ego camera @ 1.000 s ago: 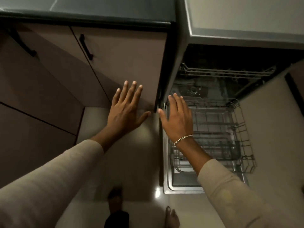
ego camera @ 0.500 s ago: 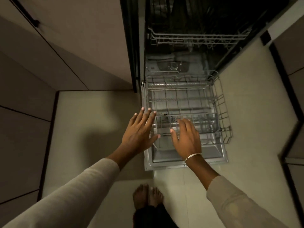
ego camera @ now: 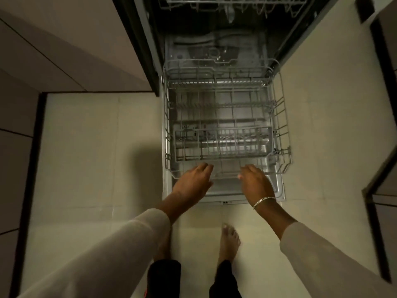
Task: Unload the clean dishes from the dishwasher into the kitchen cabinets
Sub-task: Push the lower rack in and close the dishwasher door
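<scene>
Closed kitchen cabinets fill the left side, well apart from the work. The left hand reaches to the front rail of the lower rack, which stands pulled right out over the open dishwasher door. No dishes show in this rack. The upper rack is cut by the top edge of the view, and what it carries cannot be made out.

The step in hand looks like moving the bare rack by its front rail, probably sliding it home. Both hands should bear evenly and push straight along the door so the rack does not skew, and the bare foot should stay back from the door's lip.

The left fingers are bent down over the rail, close together, with their tips hidden. The right hand, which wears a bracelet, sits near it, its fingers likewise curled at the rail. Whether either hand has closed on the wire I cannot tell
</scene>
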